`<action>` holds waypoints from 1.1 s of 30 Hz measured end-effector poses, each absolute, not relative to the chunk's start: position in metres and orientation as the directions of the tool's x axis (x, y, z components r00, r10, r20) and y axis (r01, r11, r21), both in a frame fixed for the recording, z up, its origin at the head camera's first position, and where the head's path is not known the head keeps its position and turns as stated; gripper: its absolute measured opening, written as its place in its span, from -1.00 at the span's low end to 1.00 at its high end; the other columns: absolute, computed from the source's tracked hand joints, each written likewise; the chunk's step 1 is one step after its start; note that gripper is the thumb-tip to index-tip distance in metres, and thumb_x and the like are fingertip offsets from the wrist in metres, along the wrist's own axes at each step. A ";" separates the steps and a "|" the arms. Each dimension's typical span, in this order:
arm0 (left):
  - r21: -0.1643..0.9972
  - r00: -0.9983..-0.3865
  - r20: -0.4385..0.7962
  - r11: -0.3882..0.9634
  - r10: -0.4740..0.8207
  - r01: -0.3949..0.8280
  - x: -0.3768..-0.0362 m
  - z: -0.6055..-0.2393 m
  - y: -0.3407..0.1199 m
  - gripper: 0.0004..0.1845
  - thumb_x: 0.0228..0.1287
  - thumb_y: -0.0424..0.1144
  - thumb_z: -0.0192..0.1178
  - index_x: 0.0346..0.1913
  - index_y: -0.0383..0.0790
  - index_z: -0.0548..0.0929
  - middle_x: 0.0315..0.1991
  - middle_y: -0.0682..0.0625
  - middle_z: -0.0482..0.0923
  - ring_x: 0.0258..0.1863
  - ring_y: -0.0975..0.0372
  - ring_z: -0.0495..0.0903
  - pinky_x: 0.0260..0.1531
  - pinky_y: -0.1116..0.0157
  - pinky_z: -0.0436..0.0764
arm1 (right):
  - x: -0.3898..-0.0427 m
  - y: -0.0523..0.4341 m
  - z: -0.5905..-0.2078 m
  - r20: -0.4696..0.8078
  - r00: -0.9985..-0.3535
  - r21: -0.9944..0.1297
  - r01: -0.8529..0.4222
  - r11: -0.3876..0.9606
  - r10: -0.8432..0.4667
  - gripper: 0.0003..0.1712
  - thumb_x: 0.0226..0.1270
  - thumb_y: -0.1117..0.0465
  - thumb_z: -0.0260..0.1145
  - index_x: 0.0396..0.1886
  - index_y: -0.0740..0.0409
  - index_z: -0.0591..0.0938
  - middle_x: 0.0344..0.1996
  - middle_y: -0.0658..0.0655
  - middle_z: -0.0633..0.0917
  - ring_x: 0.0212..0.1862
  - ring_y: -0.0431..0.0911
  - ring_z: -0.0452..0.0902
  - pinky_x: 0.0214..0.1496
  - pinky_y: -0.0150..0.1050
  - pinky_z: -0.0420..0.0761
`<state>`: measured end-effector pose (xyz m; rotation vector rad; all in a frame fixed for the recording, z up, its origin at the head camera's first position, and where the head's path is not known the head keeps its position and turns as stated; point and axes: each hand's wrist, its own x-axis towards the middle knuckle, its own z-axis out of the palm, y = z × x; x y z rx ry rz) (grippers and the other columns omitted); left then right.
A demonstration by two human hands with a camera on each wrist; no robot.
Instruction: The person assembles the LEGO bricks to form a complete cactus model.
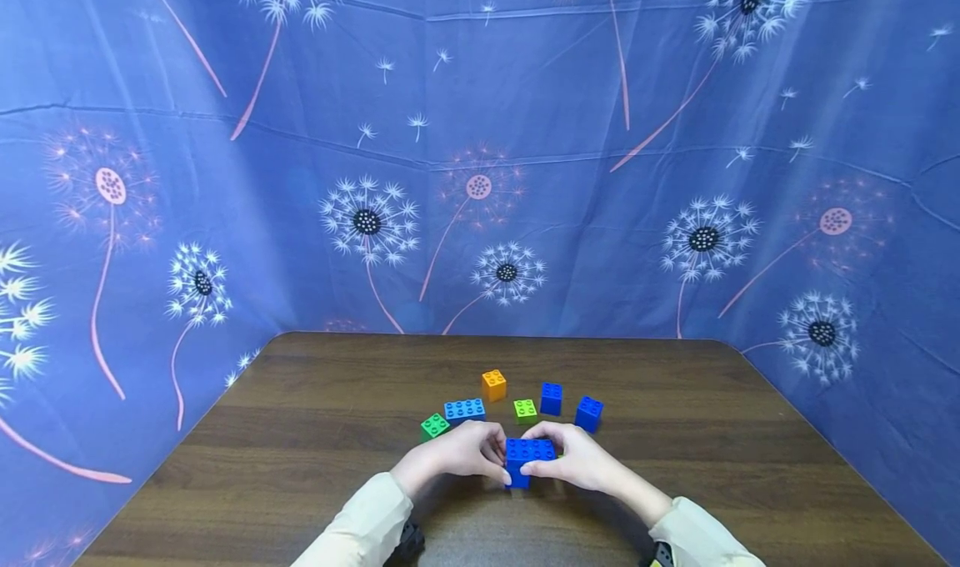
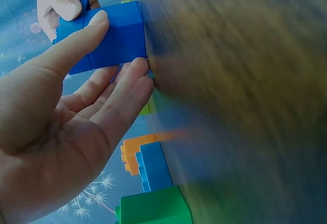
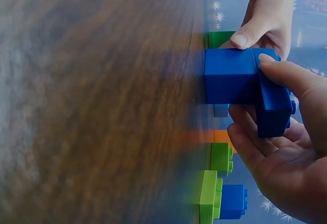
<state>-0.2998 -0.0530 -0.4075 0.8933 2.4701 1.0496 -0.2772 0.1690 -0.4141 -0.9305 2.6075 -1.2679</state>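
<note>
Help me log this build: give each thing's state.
Lower blue block: held by left hand
Upper blue brick: stacked atop, overhanging, held by right hand
Orange brick: studs up
Light-blue brick: studs up
Green brick: studs up
Lime bricks: studs up
Other blue bricks: studs up

Head view: bright, diffuse, fairly even light; cloth backdrop (image 1: 660, 75) paler toward 1 o'clock; soft shadow and dull sheen on the worktop (image 1: 360, 367) near 6 o'clock. Wrist views: dimmer, hazy. Worktop grain smeared, out of focus, at 3 o'clock in the left wrist view, 9 o'clock in the right; blue blocks (image 3: 245, 81) reasonably crisp.
</note>
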 end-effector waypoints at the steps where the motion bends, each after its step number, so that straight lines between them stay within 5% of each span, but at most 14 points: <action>1: 0.727 -0.753 -0.040 0.536 0.657 0.430 -0.300 -0.407 -0.053 -0.71 0.02 -0.25 0.41 -0.24 -0.20 0.52 -0.36 0.04 0.65 -0.39 0.37 0.64 -0.29 0.50 0.56 | -0.277 0.169 -0.414 0.170 -0.810 -0.741 -0.481 0.469 -0.561 -0.69 0.22 0.24 0.32 -0.06 0.27 0.56 -0.20 0.18 0.67 -0.26 -0.30 0.52 -0.22 -0.39 0.52; 13: 0.640 -0.740 0.016 0.562 0.672 0.524 -0.306 -0.407 -0.052 -0.93 0.22 -0.37 0.21 -0.24 -0.22 0.60 -0.36 0.04 0.65 -0.43 0.38 0.53 -0.32 0.48 0.50 | -0.281 0.172 -0.419 0.159 -0.814 -0.754 -0.465 0.463 -0.559 -0.64 0.18 0.03 0.36 -0.09 0.12 0.59 -0.22 0.02 0.69 -0.23 -0.31 0.54 -0.18 -0.39 0.51; 22: 0.622 -0.811 0.103 0.599 0.576 0.505 -0.315 -0.412 -0.048 -0.83 0.24 -0.25 0.22 -0.14 -0.22 0.60 -0.25 -0.01 0.66 -0.27 0.27 0.60 -0.19 0.36 0.58 | -0.280 0.171 -0.416 0.165 -0.807 -0.781 -0.458 0.424 -0.567 -0.64 0.18 0.10 0.37 -0.08 0.15 0.58 -0.24 0.06 0.68 -0.27 -0.30 0.53 -0.22 -0.39 0.52; 33: 0.664 -0.812 0.182 0.540 0.554 0.517 -0.327 -0.417 -0.040 -0.75 0.20 -0.25 0.26 -0.10 -0.29 0.56 -0.20 -0.10 0.66 -0.19 0.15 0.64 -0.12 0.27 0.59 | -0.281 0.172 -0.420 0.189 -0.804 -0.761 -0.483 0.433 -0.564 -0.64 0.16 0.07 0.38 -0.10 0.13 0.59 -0.26 0.04 0.69 -0.29 -0.34 0.53 -0.23 -0.40 0.53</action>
